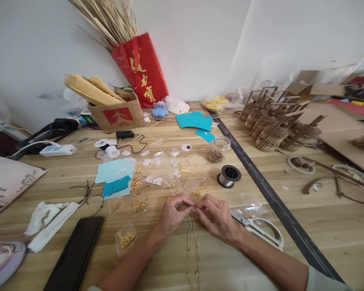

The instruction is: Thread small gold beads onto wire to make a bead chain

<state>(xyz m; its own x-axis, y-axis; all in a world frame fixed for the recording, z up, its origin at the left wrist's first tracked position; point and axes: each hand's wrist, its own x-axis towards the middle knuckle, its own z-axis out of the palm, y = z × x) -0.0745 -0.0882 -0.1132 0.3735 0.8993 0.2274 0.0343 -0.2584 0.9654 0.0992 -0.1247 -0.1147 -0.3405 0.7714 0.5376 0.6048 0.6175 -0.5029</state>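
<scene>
My left hand [176, 213] and my right hand [216, 216] meet fingertip to fingertip over the table, each closed in a pinch. Between them a thin gold chain [195, 242] hangs down in two strands toward the front edge, with small beads along it. What exactly sits at the fingertips is too small to make out. Just beyond the hands lie loose gold beads [199, 189] on a clear bag. White-handled scissors [262, 228] rest beside my right wrist, partly behind the forearm. A small bag of gold beads [127, 239] lies left of my left forearm.
A spool of wire [229, 176] stands beyond my right hand, near a jar of mixed beads [216, 155]. Blue cards [117, 186] and a black phone [75, 252] lie to the left. Small woven baskets [269, 125], a cardboard box [118, 117] and a red bag [144, 72] stand farther back.
</scene>
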